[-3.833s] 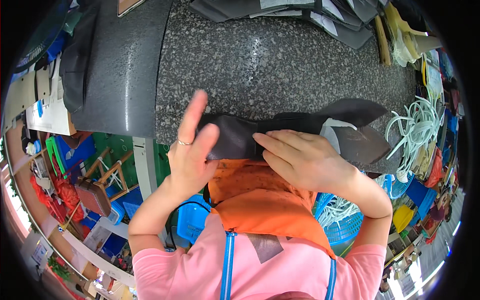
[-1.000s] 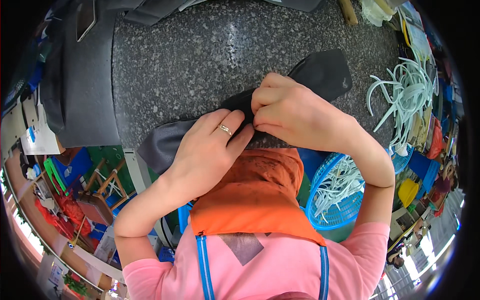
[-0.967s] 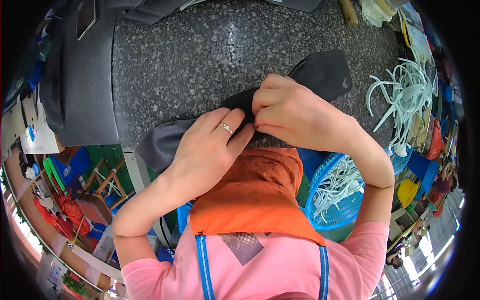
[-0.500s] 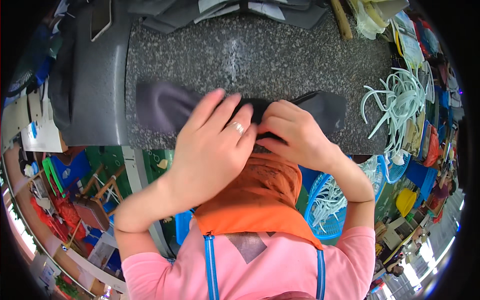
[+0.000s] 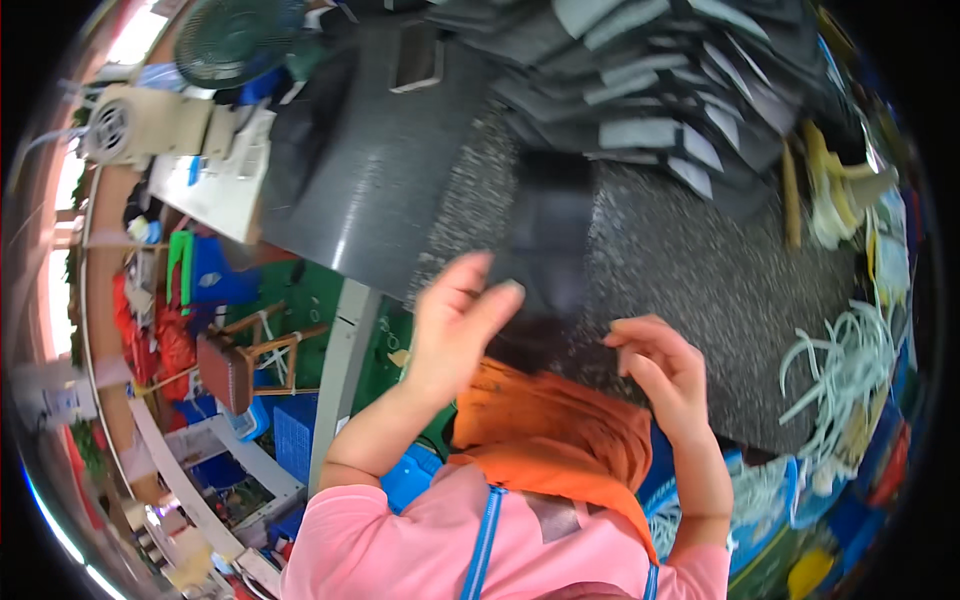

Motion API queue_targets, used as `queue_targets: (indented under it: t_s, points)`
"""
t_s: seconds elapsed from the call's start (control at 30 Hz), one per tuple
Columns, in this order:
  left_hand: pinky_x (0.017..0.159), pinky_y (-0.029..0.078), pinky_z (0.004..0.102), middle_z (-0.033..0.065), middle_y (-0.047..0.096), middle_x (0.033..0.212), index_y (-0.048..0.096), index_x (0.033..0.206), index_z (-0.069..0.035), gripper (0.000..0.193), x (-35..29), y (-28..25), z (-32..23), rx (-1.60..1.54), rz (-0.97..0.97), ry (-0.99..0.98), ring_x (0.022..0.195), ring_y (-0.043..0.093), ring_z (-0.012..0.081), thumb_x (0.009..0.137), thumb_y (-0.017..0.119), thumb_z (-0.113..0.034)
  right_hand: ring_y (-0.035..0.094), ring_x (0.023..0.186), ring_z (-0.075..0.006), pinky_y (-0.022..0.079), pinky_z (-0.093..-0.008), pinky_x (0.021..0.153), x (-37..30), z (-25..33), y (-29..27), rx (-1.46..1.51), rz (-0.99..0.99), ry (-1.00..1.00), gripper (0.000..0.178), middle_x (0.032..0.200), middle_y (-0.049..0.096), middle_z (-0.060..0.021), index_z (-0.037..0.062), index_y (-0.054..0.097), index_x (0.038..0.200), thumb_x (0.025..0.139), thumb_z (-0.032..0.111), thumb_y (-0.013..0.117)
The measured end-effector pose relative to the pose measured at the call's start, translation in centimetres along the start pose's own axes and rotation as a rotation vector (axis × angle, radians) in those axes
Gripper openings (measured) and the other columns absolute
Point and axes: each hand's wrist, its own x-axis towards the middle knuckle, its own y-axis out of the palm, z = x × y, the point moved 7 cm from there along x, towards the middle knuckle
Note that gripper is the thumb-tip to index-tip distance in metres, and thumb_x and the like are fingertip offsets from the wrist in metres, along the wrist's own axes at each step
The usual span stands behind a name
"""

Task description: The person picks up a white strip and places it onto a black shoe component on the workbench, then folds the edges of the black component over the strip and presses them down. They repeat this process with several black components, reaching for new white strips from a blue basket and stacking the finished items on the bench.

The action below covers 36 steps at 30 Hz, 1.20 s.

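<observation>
A blurred dark piece, perhaps fabric or leather (image 5: 552, 235), lies lengthwise on the speckled stone-like tabletop (image 5: 720, 290) in front of me. Its far end reaches the pile at the back, and its near end comes close to my orange apron (image 5: 555, 420). My left hand (image 5: 458, 325) is at the piece's left edge, thumb and fingers apart; whether the thumb tip touches it I cannot tell. To the right of the piece, my right hand (image 5: 665, 368) hovers apart from it, its fingers loosely bent with nothing visible between them.
Dark pieces with pale patches (image 5: 650, 80) are heaped at the back. A phone (image 5: 417, 58) lies on the smooth dark surface (image 5: 385, 170) at left. Pale green strips (image 5: 845, 375) hang at the right edge, near a wooden stick (image 5: 791, 195). A small stool (image 5: 250, 355) stands at left.
Both hands have let go of the dark piece and moved apart. The piece has turned from lying crosswise to lengthwise. My view has swung left, showing more of the back pile.
</observation>
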Motion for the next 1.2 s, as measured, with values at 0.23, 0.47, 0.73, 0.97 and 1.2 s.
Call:
queue_targets:
  t_s: [0.23, 0.47, 0.73, 0.97, 1.2]
  points:
    - [0.083, 0.052, 0.0382, 0.0185, 0.07, 0.1, 0.062, 0.126, 0.001, 0.045, 14.3, -17.6, -14.7, 1.154, -0.49, 0.434, 0.094, 0.066, 0.025, 0.089, 0.072, -0.024, 0.063, 0.087, -0.0158, 0.049, -0.027, 0.075, -1.0, -1.4, -2.1, -0.282, 0.041, 0.081, 0.016, 0.096, 0.067, -0.0088, 0.0001, 0.072, 0.104, 0.092, 0.001, 0.06]
    - [0.112, 0.032, 0.0427, 0.0189, 0.046, 0.145, 0.05, 0.141, -0.004, 0.065, 11.9, 4.6, -16.3, 0.958, -0.258, 1.422, 0.135, 0.041, 0.0338, 0.084, 0.076, -0.019, 0.065, 0.083, -0.0237, 0.052, -0.0338, 0.073, -1.0, -0.8, -0.8, -0.541, 0.053, -0.012, 0.012, 0.092, 0.067, -0.0115, 0.001, 0.072, 0.1, 0.09, 0.003, 0.065]
    - [0.107, 0.037, 0.0276, 0.0053, 0.061, 0.131, 0.056, 0.142, -0.016, 0.059, 23.6, 14.0, -23.3, 0.867, 0.466, 0.845, 0.122, 0.054, 0.0148, 0.088, 0.075, -0.031, 0.064, 0.086, -0.031, 0.052, -0.0386, 0.075, -4.8, 3.7, -6.9, -1.087, -0.227, -0.116, 0.011, 0.093, 0.066, -0.0106, 0.0037, 0.069, 0.097, 0.086, 0.007, 0.066]
    - [0.109, 0.034, 0.0267, 0.0036, 0.064, 0.131, 0.061, 0.138, -0.015, 0.052, 23.4, 12.9, -21.7, 0.784, 0.418, 0.906, 0.121, 0.057, 0.013, 0.088, 0.074, -0.024, 0.06, 0.103, -0.0264, 0.048, -0.0391, 0.088, -8.4, 8.1, -16.5, -1.951, -0.545, -0.109, 0.026, 0.108, 0.063, -0.0084, 0.0131, 0.069, 0.107, 0.083, 0.005, 0.063]
    - [0.108, 0.039, 0.0288, 0.0057, 0.064, 0.132, 0.065, 0.132, -0.011, 0.044, 24.1, 10.9, -23.6, 0.393, 0.226, 0.917, 0.123, 0.058, 0.0165, 0.092, 0.071, -0.029, 0.065, 0.095, -0.0173, 0.049, -0.0308, 0.08, -8.2, 9.2, -21.8, -0.53, -0.861, -0.356, 0.016, 0.097, 0.065, -0.0059, 0.0045, 0.058, 0.11, 0.096, 0.003, 0.051]
